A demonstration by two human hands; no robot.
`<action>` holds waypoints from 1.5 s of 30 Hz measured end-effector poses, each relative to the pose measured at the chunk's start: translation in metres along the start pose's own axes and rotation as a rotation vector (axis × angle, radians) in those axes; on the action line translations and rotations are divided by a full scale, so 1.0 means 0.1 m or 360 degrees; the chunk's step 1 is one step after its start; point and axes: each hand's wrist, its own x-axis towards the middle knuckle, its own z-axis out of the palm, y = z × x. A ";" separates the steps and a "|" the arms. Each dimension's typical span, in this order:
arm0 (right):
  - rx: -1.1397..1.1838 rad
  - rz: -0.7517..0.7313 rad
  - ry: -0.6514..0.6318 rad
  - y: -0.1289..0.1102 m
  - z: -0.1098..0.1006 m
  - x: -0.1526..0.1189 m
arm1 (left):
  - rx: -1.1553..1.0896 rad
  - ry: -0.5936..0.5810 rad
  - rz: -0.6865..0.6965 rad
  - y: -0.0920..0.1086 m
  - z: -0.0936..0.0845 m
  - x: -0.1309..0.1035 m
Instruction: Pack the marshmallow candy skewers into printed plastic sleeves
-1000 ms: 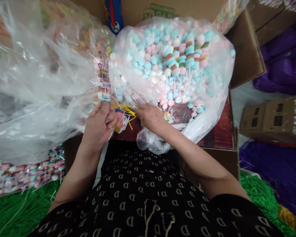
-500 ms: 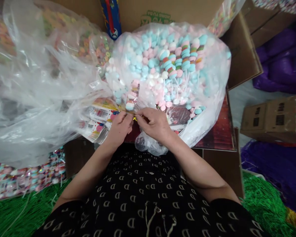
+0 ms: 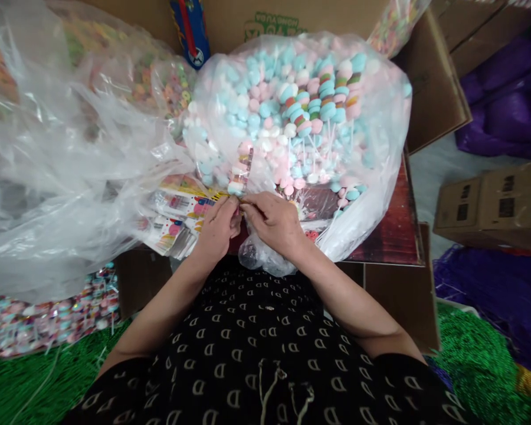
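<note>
A marshmallow skewer in clear wrapping (image 3: pixel 241 171) points away from me, its lower end between my hands. Around that end, the fingers of my left hand (image 3: pixel 221 227) are pinched. My right hand (image 3: pixel 272 221) is closed tip to tip with the left, pinching at the same spot. A thin yellow strip, which looks like a twist tie, shows slightly between the fingertips; most of it is hidden. Left of my hands lie printed cards or wrappers (image 3: pixel 177 203) with yellow ties (image 3: pixel 212 193) near them. Crumpled clear plastic (image 3: pixel 265 257) hangs below my right hand.
A big clear bag of pink, white and blue marshmallows (image 3: pixel 256 94) fills the table's middle, with several finished skewers (image 3: pixel 327 94) on top. Bags of ring-shaped candies (image 3: pixel 154 82) stand at left. Cardboard boxes (image 3: pixel 491 200) and green shredded filler (image 3: pixel 473 354) are around the dark red table (image 3: pixel 393 236).
The fingertips of both hands have drawn closer round the skewer's lower end, and less of the yellow strip shows. The whole view has shifted slightly.
</note>
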 end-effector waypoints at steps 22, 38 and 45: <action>0.1476 0.0681 -0.0282 0.07 -0.18 -0.06 | -0.0242 -0.0835 -0.0419 0.11 -0.05 -0.16; 0.0928 0.0503 0.0209 0.17 -0.10 -0.14 | -0.0314 -0.0574 -0.0417 0.13 0.17 -0.17; 0.0545 0.0338 0.0207 0.15 -0.11 -0.14 | -0.0105 -0.0194 -0.0096 0.01 0.17 -0.02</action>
